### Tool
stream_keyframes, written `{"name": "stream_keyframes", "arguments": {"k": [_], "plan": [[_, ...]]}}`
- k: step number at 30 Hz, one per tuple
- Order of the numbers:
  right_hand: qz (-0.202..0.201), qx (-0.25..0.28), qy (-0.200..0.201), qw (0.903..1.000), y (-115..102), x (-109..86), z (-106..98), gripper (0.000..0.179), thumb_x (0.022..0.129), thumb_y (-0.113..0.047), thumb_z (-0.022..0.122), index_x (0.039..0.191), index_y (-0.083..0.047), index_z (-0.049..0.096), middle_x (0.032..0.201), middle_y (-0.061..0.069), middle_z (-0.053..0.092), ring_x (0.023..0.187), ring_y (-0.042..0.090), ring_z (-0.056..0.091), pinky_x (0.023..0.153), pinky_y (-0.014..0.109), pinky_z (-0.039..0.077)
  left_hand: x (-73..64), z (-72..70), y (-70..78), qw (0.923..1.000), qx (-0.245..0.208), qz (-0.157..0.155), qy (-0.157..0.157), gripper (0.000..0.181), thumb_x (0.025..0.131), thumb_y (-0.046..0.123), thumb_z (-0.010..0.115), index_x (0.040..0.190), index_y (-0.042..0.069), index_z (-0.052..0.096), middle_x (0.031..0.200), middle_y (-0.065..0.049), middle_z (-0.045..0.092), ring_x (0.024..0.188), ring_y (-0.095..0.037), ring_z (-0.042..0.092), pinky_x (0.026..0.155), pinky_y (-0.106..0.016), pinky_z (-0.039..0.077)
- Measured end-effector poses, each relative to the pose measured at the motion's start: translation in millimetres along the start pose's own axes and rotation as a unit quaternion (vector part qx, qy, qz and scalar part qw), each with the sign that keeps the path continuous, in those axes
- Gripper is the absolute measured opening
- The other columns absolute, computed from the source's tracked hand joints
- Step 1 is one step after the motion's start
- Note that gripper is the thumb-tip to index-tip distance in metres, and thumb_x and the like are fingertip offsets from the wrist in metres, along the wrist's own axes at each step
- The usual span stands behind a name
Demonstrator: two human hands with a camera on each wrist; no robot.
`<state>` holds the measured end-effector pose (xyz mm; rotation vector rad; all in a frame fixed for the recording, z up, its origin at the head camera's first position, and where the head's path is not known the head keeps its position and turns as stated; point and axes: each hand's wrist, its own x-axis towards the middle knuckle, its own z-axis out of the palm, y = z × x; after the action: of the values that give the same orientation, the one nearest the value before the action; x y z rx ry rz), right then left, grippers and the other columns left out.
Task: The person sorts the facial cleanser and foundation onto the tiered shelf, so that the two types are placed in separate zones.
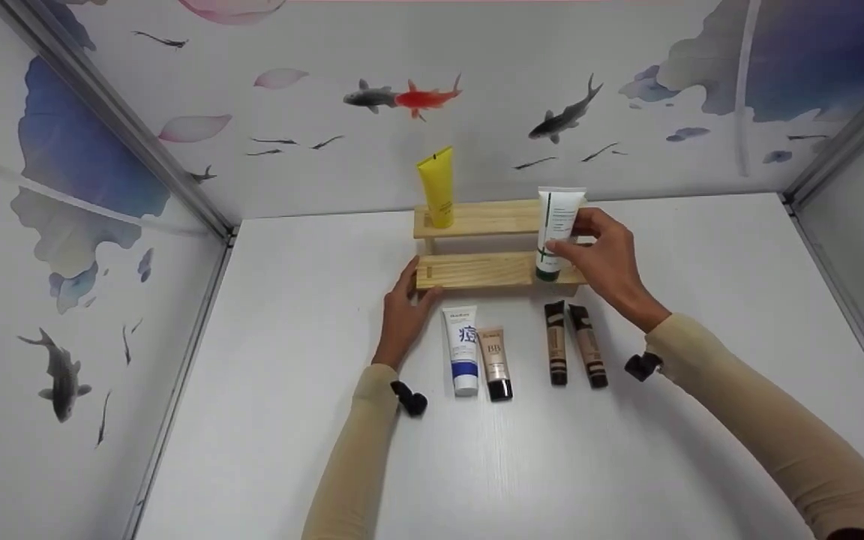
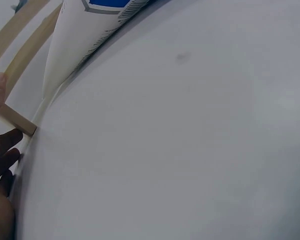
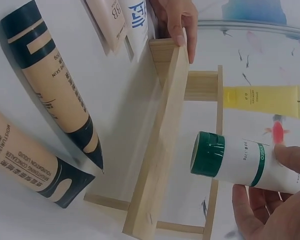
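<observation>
A two-tier wooden rack stands near the back of the table. My left hand grips the left end of its lower shelf, thumb at the front edge. In my right hand is a white squeeze tube with a green cap, pinched between thumb and fingers. Its cap points down in front of the rack's right part, and in the right wrist view it overlaps the space between the shelves. On the upper shelf's left end a yellow tube stands on its cap, leaning slightly.
In front of the rack lie a white-and-blue tube and a beige BB cream tube, side by side. Farther right lie two brown foundation tubes with black ends, one left of the other. A patterned wall rises behind the table.
</observation>
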<state>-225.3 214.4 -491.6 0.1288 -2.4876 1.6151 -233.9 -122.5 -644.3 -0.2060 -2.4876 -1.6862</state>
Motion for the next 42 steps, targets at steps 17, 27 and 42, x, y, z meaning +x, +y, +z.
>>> {"name": "stream_keyframes", "arguments": {"k": [17,27,42], "plan": [[-0.041,0.033,-0.009,0.9986,-12,24.9,21,0.045,0.097,-0.010,0.087,0.136,0.002,0.066,0.127,0.014,0.072,0.118,0.024,0.070,0.102,0.036,0.063,-3.1,4.2,1.5,0.9997,-0.022,-0.007,-0.003,0.080,0.107,0.034,0.076,0.173,0.011,0.037,0.166,-0.013,0.053,0.152,-0.026,0.054,0.128,-0.037,0.040],[-0.046,0.052,-0.006,0.9976,-19,38.9,31,0.046,0.097,-0.009,0.087,0.136,0.002,0.066,0.126,0.016,0.072,0.118,0.025,0.070,0.098,0.033,0.064,-2.4,5.3,2.9,0.9999,-0.003,-0.011,0.003,0.081,0.105,0.033,0.079,0.172,0.011,0.039,0.164,-0.014,0.056,0.150,-0.026,0.056,0.127,-0.038,0.042],[-0.073,0.058,0.004,0.9957,-37,67.5,51,0.042,0.096,-0.007,0.087,0.133,0.000,0.068,0.127,0.013,0.073,0.117,0.022,0.070,0.101,0.033,0.063,-0.8,-0.6,3.1,0.9998,-0.017,-0.002,0.000,0.079,0.107,0.032,0.076,0.173,0.013,0.038,0.167,-0.012,0.053,0.151,-0.025,0.054,0.127,-0.037,0.042]]}}
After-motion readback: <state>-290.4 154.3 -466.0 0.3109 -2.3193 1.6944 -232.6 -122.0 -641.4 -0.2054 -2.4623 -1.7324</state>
